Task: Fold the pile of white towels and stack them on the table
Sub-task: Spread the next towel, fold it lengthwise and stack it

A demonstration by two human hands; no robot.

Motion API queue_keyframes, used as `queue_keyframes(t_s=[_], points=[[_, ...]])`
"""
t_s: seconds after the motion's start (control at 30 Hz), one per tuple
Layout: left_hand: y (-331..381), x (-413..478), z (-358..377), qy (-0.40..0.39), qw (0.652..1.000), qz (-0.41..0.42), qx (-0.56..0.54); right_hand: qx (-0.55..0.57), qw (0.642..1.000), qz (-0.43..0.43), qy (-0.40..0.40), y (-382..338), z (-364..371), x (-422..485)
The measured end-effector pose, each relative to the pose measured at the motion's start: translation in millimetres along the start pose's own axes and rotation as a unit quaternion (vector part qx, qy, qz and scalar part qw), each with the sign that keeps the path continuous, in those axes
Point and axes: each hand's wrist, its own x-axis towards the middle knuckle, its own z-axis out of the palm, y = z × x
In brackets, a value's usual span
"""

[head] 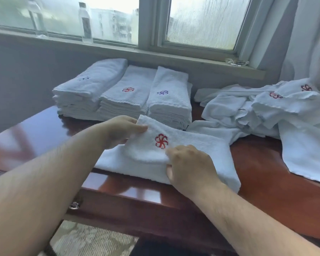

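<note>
A white towel [196,145] with a red pinwheel logo lies partly folded at the front of the glossy wooden table [266,182]. My left hand [122,130] pinches its far left corner, lifted off the table. My right hand [188,165] grips the near edge of the folded flap. Three stacks of folded towels [126,97] stand side by side behind it. A loose pile of unfolded white towels [266,111] spreads over the table's right side, one hanging over the front edge.
Two clear bottles [85,23] stand on the windowsill [155,52] behind the stacks. A white curtain [294,43] hangs at the right. A drawer with a metal pull [74,206] sits below the table's front edge. Patterned carpet [92,241] covers the floor.
</note>
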Motion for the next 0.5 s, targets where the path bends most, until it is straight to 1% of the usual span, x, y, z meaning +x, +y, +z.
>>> queue_keyframes(t_s=[0.07,0.17,0.23,0.33,0.5], points=[[-6,-4,-16,0.019,1.0,0.014,0.009,-0.001,1.0,-0.016,-0.001,-12,4,9],[-10,-13,-35,0.002,0.997,0.042,0.058,0.013,0.999,-0.035,0.017,-30,6,25],[-13,-18,-51,0.013,0.996,0.048,0.073,0.012,0.998,-0.043,0.038,-41,5,36],[-19,-20,-72,0.034,0.997,0.051,0.051,0.017,0.998,-0.043,0.036,-55,6,51],[-32,-20,-92,0.031,0.998,0.045,-0.009,0.033,0.997,-0.06,0.03,-73,11,66]])
